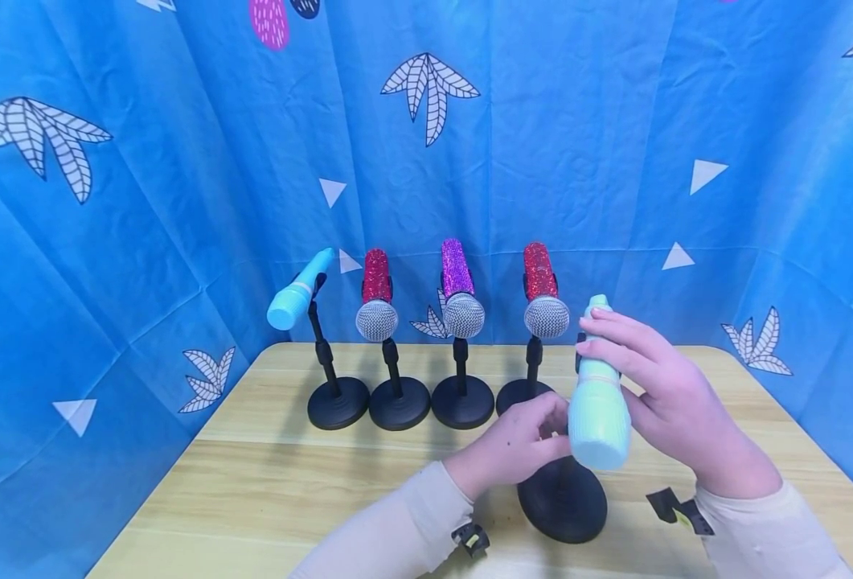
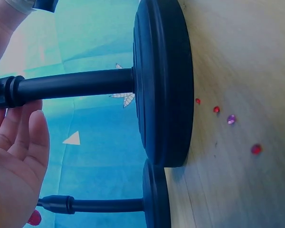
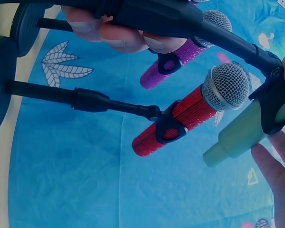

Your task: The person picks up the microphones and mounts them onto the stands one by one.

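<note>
A pale green toy microphone (image 1: 600, 422) sits in the clip of a black desk stand, its wide head tilted down toward the camera. My right hand (image 1: 668, 394) holds this microphone, fingers over its upper side and thumb at its lower right. Below the clip, my left hand (image 1: 509, 442) grips the stand's pole. In the left wrist view, its fingers (image 2: 19, 130) curl around the collar on the pole (image 2: 80, 84). The round base (image 1: 563, 503) is close over the table's front part. In the right wrist view, the clip (image 3: 271, 102) surrounds the green body.
Behind stands a row of black stands with a blue microphone (image 1: 292, 305), a red glitter one (image 1: 377, 277), a purple one (image 1: 457, 269) and another red one (image 1: 539, 273). A patterned blue curtain (image 1: 578, 161) encloses the wooden table (image 1: 267, 490).
</note>
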Tool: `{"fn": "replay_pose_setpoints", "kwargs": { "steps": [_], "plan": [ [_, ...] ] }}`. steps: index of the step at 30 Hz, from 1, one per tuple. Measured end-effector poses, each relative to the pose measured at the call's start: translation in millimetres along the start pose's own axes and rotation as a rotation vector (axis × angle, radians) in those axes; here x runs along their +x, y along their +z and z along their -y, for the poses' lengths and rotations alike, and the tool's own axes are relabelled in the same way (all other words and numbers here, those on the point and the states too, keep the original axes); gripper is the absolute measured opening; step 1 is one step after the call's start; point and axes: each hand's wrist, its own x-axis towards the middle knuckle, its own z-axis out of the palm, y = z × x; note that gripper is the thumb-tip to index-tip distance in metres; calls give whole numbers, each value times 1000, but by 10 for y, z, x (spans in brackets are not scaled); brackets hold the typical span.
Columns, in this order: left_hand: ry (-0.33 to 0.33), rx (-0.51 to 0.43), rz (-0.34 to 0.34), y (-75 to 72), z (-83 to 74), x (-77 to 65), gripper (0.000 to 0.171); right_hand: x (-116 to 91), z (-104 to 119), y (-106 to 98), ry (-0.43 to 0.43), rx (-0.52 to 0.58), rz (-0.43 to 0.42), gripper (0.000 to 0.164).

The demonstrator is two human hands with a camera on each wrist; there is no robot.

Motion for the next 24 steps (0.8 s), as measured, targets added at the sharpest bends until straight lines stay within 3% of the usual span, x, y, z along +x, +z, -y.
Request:
{"fn": "replay_pose_setpoints", "kwargs": {
  "steps": [11,16,21,24],
  "plan": [
    [-28,-64,-32,46,-15,-1,21,17,-9,-12,-25,-17,-7,44],
    [35,-37,14,-2,13,10,12,18,-20,-16,-27,-18,-3,45],
    [127,10,85,-59,76,19,16,10,-24,-16,-27,-19,-2,45],
    [118,-21,105,-56,87,16,18,-3,-24,-20,-23,-20,3,45]
  ]
}}
